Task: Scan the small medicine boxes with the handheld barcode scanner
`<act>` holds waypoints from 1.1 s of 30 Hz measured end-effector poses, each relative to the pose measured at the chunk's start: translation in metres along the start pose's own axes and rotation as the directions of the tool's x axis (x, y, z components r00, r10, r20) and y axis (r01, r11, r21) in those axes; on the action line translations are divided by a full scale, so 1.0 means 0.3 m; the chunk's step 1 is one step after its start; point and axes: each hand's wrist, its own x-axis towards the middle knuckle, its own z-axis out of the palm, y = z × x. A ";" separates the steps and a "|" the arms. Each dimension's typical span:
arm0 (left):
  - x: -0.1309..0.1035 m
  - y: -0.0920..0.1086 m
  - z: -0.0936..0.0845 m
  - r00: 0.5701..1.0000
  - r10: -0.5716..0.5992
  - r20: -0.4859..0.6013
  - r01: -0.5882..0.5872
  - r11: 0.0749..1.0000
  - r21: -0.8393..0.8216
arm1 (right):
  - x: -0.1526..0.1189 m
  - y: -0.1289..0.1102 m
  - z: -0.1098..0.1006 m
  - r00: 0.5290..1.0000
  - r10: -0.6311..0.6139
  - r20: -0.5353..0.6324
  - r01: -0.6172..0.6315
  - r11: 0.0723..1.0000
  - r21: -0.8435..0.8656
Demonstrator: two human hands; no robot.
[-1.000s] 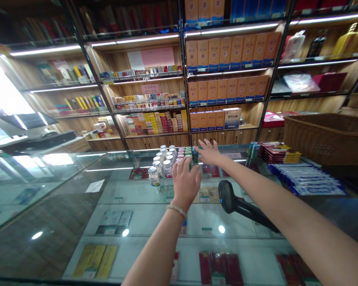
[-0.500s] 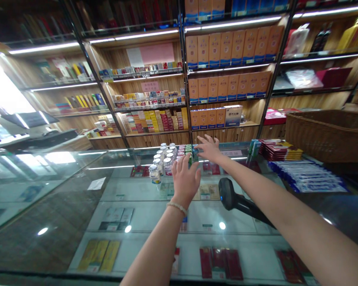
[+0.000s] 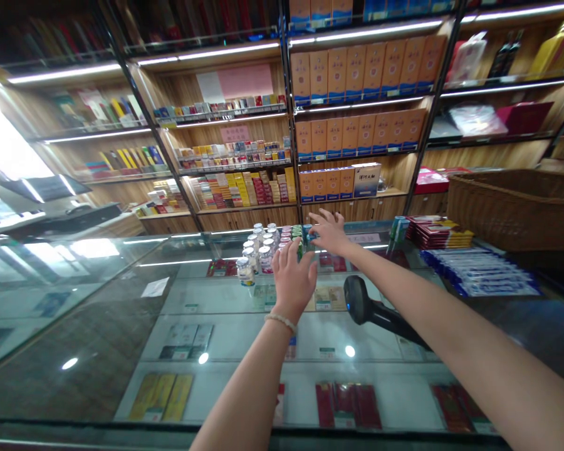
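Small white-capped bottles (image 3: pixel 245 271) stand in rows on the glass counter (image 3: pixel 235 332). To their right are rows of small pink-topped containers (image 3: pixel 286 233), green-topped ones (image 3: pixel 297 232) and blue ones (image 3: pixel 307 232). My left hand (image 3: pixel 293 275), with a beaded bracelet at the wrist, reaches over the near end of these rows, fingers spread. It hides some of them. At the right side of the group, beside the blue containers, is my right hand (image 3: pixel 329 233), its fingers apart. Whether either hand touches a container I cannot tell.
A black handheld scanner (image 3: pixel 357 300) lies below my right forearm. On the right are blue-white packets (image 3: pixel 479 272), red-yellow packs (image 3: pixel 437 233) and a wicker basket (image 3: pixel 512 213). A paper slip (image 3: pixel 155 287) lies on the left. Stocked shelves (image 3: pixel 357 156) line the wall.
The view has shifted very slightly. Both hands keep nearly the same place and spread over the containers.
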 end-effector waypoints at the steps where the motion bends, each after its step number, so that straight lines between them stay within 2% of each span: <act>1: 0.001 0.001 0.000 1.000 0.000 0.002 0.000 1.000 -0.004 | -0.008 0.005 -0.009 1.000 0.003 0.002 -0.003 1.000 -0.004; 14: 0.011 0.022 -0.013 0.999 0.039 -0.005 -0.039 0.999 -0.030 | -0.167 0.117 -0.214 0.997 -0.056 0.056 0.061 0.994 -0.095; 21: 0.013 0.040 -0.026 0.998 0.068 -0.015 -0.068 0.997 -0.039 | -0.253 0.148 -0.259 0.999 -0.018 0.046 0.021 0.996 -0.082; 28: 0.015 0.056 -0.052 0.996 0.080 -0.034 -0.082 0.995 -0.049 | -0.306 0.195 -0.270 0.990 0.087 -0.109 -0.086 0.996 0.011; 33: 0.014 0.061 -0.055 0.996 0.078 -0.037 -0.080 0.996 -0.046 | -0.354 0.204 -0.259 0.937 0.197 -0.287 -0.158 0.975 0.154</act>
